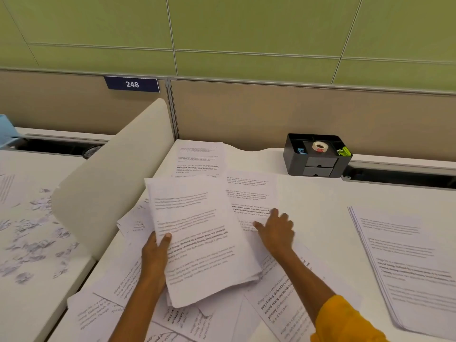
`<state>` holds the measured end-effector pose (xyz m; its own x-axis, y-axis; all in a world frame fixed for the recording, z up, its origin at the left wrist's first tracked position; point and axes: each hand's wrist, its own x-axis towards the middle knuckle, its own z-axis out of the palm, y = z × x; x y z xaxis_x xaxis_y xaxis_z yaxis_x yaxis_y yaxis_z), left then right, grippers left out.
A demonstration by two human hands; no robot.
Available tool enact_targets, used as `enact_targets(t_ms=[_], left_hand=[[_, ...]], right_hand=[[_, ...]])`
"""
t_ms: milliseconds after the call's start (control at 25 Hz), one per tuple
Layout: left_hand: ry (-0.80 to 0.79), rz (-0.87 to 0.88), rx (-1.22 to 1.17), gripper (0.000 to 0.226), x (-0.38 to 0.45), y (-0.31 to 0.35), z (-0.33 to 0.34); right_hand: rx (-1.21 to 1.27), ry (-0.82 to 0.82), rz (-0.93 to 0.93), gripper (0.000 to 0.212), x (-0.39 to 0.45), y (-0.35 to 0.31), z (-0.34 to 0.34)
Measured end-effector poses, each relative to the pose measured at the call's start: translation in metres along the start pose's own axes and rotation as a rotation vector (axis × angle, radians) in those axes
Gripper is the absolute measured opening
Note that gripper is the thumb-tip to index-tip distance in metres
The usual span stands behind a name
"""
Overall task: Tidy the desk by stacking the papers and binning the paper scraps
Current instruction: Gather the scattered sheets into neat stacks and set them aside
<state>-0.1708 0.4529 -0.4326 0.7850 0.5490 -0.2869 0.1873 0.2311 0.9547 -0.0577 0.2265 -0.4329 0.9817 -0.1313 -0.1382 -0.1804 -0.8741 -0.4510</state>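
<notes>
I have the left hand [158, 245] pinching the gathered bundle of papers [202, 238] at its left edge, thumb on top and fingers hidden beneath, so the sheets lift as one and sit tilted above the loose sheets [278, 299] spread over the desk [320, 193]. I judge that grip keeps the bundle squared while the other hand feeds it. My right hand [275, 229] lies open and flat, fingers spread, pressing the next sheet [249, 196] just right of the bundle, probably to slide it in. A farther sheet [198, 156] lies near the partition, and a neat stack [404, 262] sits well apart at the right edge, likely the finished pile. The paper scraps [32, 233] are strewn over the neighbouring desk beyond the curved divider [108, 178], not yet binned; I see no bin. A black organiser [317, 156] holding tape stands at the back
</notes>
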Motion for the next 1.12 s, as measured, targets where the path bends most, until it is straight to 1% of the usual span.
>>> enact_targets(t_ms=[40,120,160,240,320,360,520,680,760,840,920,1040,1080,1120], left_hand=[[0.019,-0.002,-0.012,0.025,0.003,-0.001,-0.007],[0.036,-0.019,-0.017,0.029,0.006,-0.006,-0.015],[0.038,-0.029,-0.013,0.029,0.007,-0.008,-0.016],[0.042,-0.050,-0.002,0.027,0.007,-0.013,-0.014],[0.044,-0.058,-0.001,0.023,0.006,-0.015,-0.011],[0.043,-0.059,-0.004,0.021,0.006,-0.015,-0.010],[0.039,-0.063,-0.022,0.021,0.006,-0.014,-0.008],[0.038,-0.061,-0.027,0.024,0.006,-0.013,-0.009],[0.039,-0.064,-0.030,0.024,0.006,-0.013,-0.009],[0.040,-0.068,-0.036,0.025,0.005,-0.013,-0.009],[0.040,-0.071,-0.036,0.026,0.004,-0.013,-0.009],[0.038,-0.079,-0.037,0.024,0.003,-0.012,-0.008],[0.039,-0.079,-0.038,0.022,0.003,-0.012,-0.008],[0.044,-0.077,-0.038,0.021,0.002,-0.011,-0.008]], right_hand=[[-0.111,-0.013,0.072,0.070,0.001,0.004,-0.004],[-0.200,-0.030,0.128,0.082,0.001,0.004,-0.005],[-0.187,-0.035,0.138,0.087,0.004,0.002,-0.003],[-0.055,-0.054,0.181,0.094,0.011,-0.003,0.000],[0.086,-0.077,0.240,0.098,0.018,-0.005,-0.003],[0.110,-0.083,0.263,0.097,0.019,-0.003,-0.005],[0.114,-0.098,0.320,0.080,0.023,0.008,-0.010],[0.123,-0.112,0.354,0.075,0.027,0.007,-0.012],[0.126,-0.110,0.357,0.069,0.029,0.006,-0.013],[0.196,-0.090,0.336,0.056,0.031,0.008,-0.015],[0.323,-0.047,0.276,0.045,0.030,0.013,-0.016],[0.499,0.020,0.245,0.051,0.028,0.018,-0.018],[0.538,0.041,0.252,0.050,0.029,0.019,-0.019],[0.562,0.065,0.249,0.043,0.030,0.021,-0.020]])
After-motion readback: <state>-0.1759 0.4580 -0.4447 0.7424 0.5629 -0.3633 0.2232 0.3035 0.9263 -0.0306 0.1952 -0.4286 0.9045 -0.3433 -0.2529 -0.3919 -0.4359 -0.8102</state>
